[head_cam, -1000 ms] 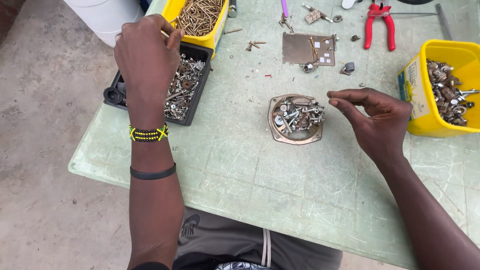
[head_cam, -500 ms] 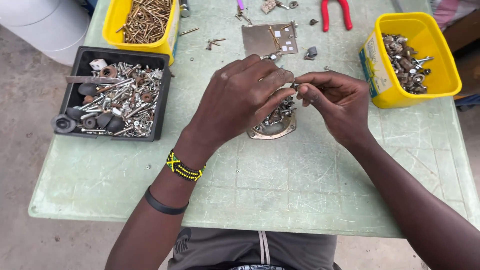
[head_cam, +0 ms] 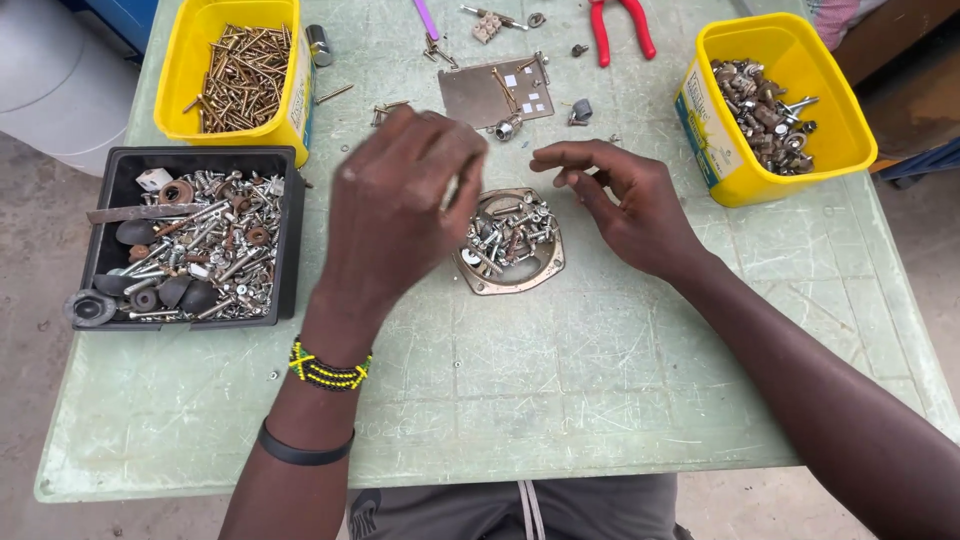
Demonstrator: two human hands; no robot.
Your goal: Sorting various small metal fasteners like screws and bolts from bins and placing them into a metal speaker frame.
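Note:
A round metal dish (head_cam: 478,282) heaped with small screws and nuts sits mid-table. My left hand (head_cam: 400,205) hovers just left of it, blurred, back toward the camera, fingers curled downward. A pale streak shows at its fingertips, but I cannot tell whether it grips anything. On that wrist are a beaded bracelet and a black band. My right hand (head_cam: 630,200) rests at the dish's upper right edge with fingers spread and nothing visible in them.
A black tray (head_cam: 110,190) of mixed bolts and washers stands at the left, a yellow tub (head_cam: 180,70) of brass screws behind it. Another yellow tub (head_cam: 715,130) of fittings stands at the right. A metal plate (head_cam: 480,90), red pliers (head_cam: 620,25) and loose bits lie at the back.
My left hand came from the screw tub to the dish, met my right hand there, and has now drawn slightly left. My right hand's fingers have spread apart.

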